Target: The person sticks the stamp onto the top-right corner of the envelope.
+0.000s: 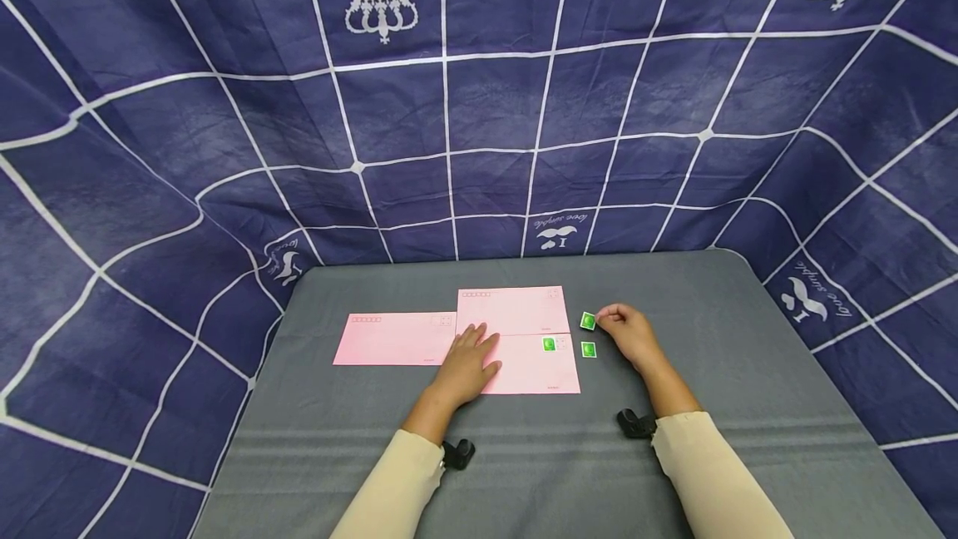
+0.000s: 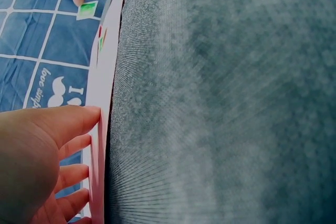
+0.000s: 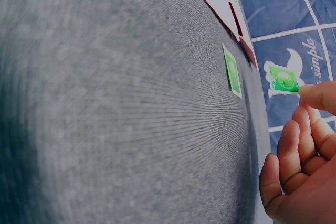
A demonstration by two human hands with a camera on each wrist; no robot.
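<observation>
Between thumb and finger, my right hand [image 1: 631, 334] pinches a small green stamp [image 3: 284, 79] by its corner, held up off the table. A second green stamp [image 1: 589, 349] lies on the cloth just nearer to me. My left hand [image 1: 464, 366] rests with fingers spread on the near pink envelope [image 1: 524, 373], its fingertips reaching the seam with the far pink envelope [image 1: 512, 310]. On the near envelope's upper right corner sits another green stamp [image 1: 550, 344]. In the left wrist view, the left fingers [image 2: 73, 177] lie extended against the pink paper.
A third pink envelope [image 1: 397, 339] lies at the left, beside the other two. Grey cloth covers the table [image 1: 554, 472]. A blue curtain [image 1: 494, 106] with white lines rises behind the table and along both sides.
</observation>
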